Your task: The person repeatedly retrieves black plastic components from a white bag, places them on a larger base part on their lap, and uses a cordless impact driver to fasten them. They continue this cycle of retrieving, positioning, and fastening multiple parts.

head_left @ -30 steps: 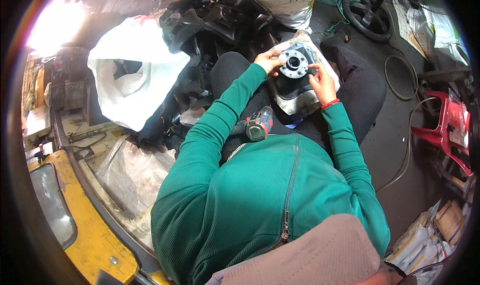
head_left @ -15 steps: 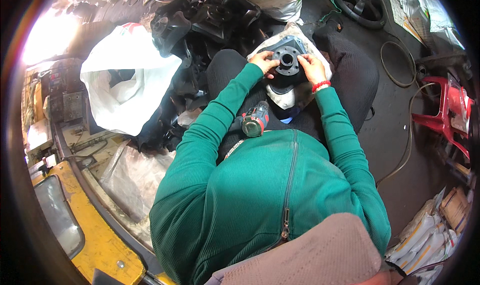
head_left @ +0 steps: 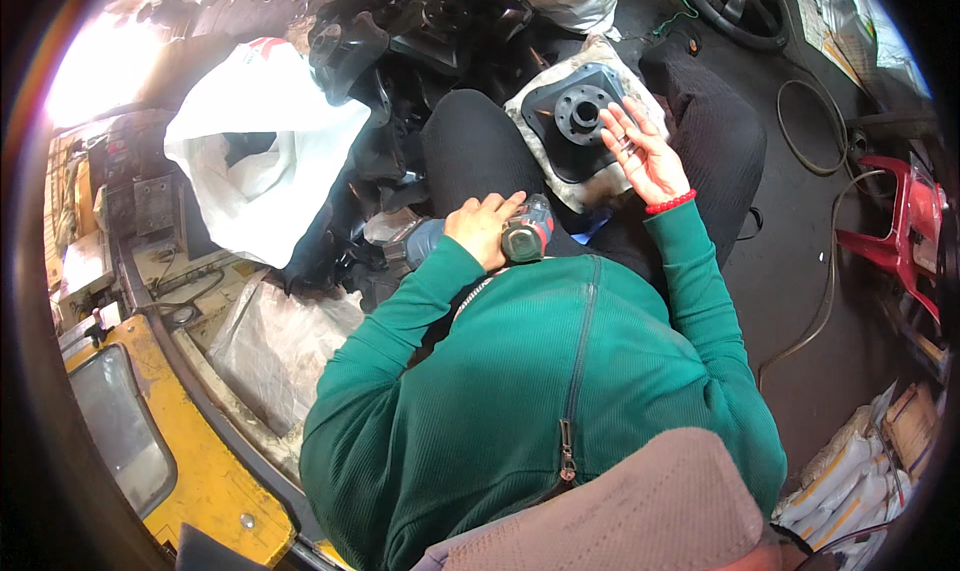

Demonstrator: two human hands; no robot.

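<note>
Across my lap, my left hand (head_left: pixel 483 230) is closed around the handle of a cordless drill (head_left: pixel 526 236). The drill's grey and red body shows to the right of the fingers, and its blue-grey base sticks out to the left. A black plastic part (head_left: pixel 545 104) with a squarish base and a round, holed flange (head_left: pixel 584 112) with a central collar lies on a whitish cloth-like pad (head_left: pixel 601 191) between my knees. Beside the flange, my right hand (head_left: pixel 645 156) is raised with its palm turned up and fingers apart, a red bracelet at the wrist.
Many black plastic parts (head_left: pixel 430 31) are heaped ahead and to the left. A white bag (head_left: pixel 270 161) stands open at the left, above a yellow machine panel (head_left: pixel 215 471). To the right are a red plastic stool (head_left: pixel 890 236) and a cable (head_left: pixel 828 291) on the floor.
My left hand has left the black part, come back to my lap and taken hold of the drill. My right hand has let go of the flange and turned palm up.
</note>
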